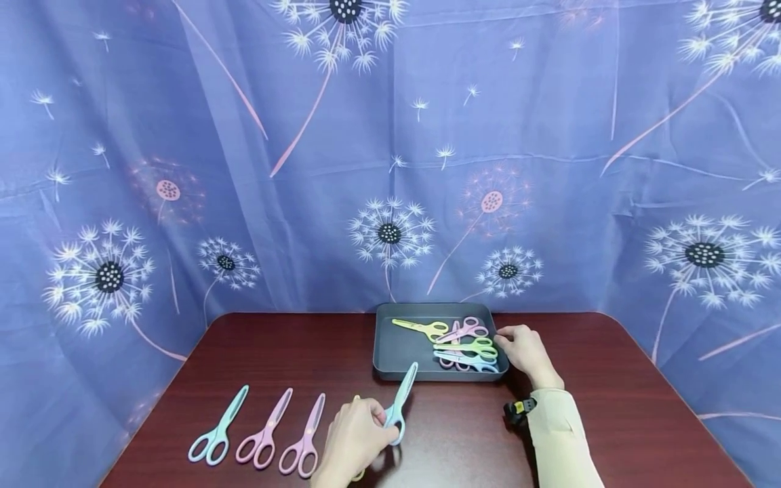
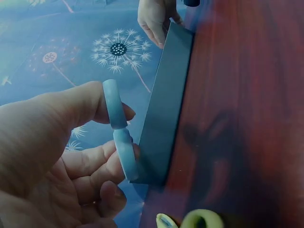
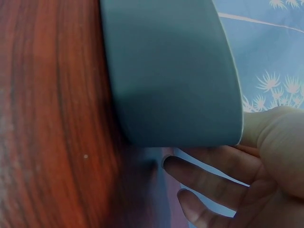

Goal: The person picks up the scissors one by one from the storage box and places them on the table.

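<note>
Light blue scissors (image 1: 404,393) are in my left hand (image 1: 356,434), above the table in front of the tray. Its thumb and fingers pinch their handle loops (image 2: 114,104), and the blades point away toward the tray. At the right end of the dark grey tray (image 1: 396,356), my right hand (image 1: 526,352) holds the rim; the right wrist view shows fingers (image 3: 209,178) by the outer end wall. Inside the tray lie yellow scissors (image 1: 417,327), green scissors (image 1: 466,348), blue scissors (image 1: 466,359) and some pink-purple ones, overlapping on the right side.
On the table's left lie teal scissors (image 1: 218,434), pink scissors (image 1: 266,435) and purple scissors (image 1: 306,440) in a row, blades pointing away. Yellow scissors (image 2: 202,218) are mostly hidden behind my left hand in the head view. A blue dandelion-print curtain (image 1: 317,224) hangs behind the table.
</note>
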Available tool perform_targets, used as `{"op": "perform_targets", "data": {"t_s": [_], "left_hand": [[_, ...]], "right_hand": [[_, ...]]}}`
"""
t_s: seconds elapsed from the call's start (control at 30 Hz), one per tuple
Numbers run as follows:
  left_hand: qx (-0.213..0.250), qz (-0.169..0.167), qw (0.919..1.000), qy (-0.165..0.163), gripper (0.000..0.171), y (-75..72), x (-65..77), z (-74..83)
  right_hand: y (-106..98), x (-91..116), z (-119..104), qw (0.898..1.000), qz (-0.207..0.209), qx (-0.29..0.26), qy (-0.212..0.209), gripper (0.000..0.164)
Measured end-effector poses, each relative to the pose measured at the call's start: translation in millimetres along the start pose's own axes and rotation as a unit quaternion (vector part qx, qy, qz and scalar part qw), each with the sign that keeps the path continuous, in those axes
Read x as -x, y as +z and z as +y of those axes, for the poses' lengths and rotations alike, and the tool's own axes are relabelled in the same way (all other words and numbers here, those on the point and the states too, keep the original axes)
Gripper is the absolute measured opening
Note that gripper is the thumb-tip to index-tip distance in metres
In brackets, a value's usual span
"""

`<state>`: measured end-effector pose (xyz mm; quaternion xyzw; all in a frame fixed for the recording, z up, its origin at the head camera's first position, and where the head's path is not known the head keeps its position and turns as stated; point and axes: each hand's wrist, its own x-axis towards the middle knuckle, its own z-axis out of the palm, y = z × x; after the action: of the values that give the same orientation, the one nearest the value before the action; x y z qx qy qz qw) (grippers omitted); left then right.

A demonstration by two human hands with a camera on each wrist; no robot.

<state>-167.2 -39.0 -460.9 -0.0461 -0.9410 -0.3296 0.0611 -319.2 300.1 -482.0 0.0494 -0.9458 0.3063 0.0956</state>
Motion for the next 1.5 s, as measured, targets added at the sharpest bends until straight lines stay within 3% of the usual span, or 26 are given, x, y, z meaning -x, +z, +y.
{"op": "perform_targets", "data": {"t_s": [0.43, 0.7, 1.13, 1.5], "left_hand": [[-0.041, -0.005, 0.9975, -0.057, 0.03, 15.5, 22.2, 2.2], [-0.097, -0.02, 0.9949, -0.018, 0.031, 24.3, 22.6, 3.0], [-0.136, -0.021, 0.9905, -0.012, 0.039, 27.6, 21.0, 1.2], [-0.148, -0.037, 0.9878, -0.031, 0.044, 27.5, 20.0, 0.8]], "right_hand": [[-2, 0, 0, 1.0, -0.004, 0.001, 0.006, 0.023], [-2, 0, 2, 1.0, -0.003, 0.001, 0.004, 0.024], [-1, -1, 2, 1.0, -0.008, -0.003, 0.007, 0.025], [-1, 1, 1, 1.0, 0.003, -0.002, 0.002, 0.023]]}}
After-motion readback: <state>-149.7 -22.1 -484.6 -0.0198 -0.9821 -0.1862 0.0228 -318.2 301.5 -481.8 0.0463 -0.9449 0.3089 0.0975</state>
